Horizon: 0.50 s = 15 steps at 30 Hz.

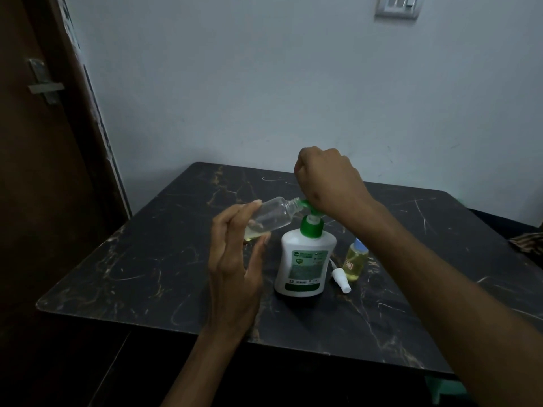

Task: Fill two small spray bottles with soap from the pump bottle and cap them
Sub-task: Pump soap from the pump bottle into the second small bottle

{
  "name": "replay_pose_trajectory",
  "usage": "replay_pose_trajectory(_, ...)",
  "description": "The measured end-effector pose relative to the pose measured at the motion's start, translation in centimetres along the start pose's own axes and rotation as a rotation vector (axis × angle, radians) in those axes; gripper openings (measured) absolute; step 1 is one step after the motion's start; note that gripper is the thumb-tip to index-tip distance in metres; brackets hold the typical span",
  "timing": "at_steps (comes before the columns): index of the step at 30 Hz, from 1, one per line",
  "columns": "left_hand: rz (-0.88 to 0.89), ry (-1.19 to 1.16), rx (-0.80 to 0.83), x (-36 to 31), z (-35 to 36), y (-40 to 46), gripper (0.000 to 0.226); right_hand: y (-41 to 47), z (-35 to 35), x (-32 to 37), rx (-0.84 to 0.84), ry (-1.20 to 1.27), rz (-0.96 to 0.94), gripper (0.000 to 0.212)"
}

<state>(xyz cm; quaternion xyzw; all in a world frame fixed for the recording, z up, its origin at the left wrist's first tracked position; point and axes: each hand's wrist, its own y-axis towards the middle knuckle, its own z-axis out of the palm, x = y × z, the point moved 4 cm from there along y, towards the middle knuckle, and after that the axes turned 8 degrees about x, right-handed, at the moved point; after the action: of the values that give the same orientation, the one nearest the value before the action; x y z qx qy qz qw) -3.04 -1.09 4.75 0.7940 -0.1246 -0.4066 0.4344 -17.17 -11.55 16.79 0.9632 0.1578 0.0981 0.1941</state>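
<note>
left grip (235,254) tilts spray bottle (271,216) mouth against pump spout (304,204).

Dark marbled table (147,259), brown door (35,201) with latch (44,83), wall switch plate (397,5)

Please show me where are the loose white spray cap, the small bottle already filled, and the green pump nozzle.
loose white spray cap (341,279): head view, on its white body lying on the table.
small filled bottle (355,264): head view, on its yellow body.
green pump nozzle (392,203): head view, on the spout at the tilted bottle's mouth.
</note>
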Motion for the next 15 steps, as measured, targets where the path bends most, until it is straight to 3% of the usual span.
replay_pose_trajectory(15,-0.008,0.001,0.03,-0.2,0.0,0.0,0.055,-0.2,-1.3,0.5,-0.033,-0.052,-0.026,0.007)
